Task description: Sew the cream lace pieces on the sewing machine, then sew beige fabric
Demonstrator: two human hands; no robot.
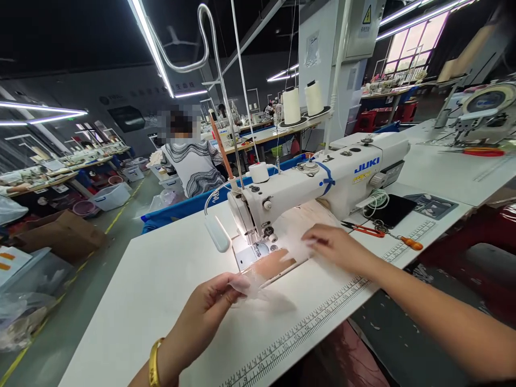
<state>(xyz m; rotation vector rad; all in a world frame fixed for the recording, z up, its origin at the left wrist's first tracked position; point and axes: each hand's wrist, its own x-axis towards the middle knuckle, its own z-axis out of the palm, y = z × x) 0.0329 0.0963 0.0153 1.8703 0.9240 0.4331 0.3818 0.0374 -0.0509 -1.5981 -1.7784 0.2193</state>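
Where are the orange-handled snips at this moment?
In the head view, the orange-handled snips lie on the table to the right, just beyond the right hand, beside the screwdriver and under the sewing machine arm.

The sewing machine (322, 180) is white with blue lettering and a blue tape band, standing on a white tabletop (153, 290) edged with a black-marked ruler strip. The fabric piece (278, 252) is sheer pale pink-white. Nearby lie orange-handled snips (365, 230), an orange-handled screwdriver (409, 242), cream thread cones (302, 102) and a gold bangle (153, 363).

Left hand (205, 309) pinching — right hand (336, 247) flat
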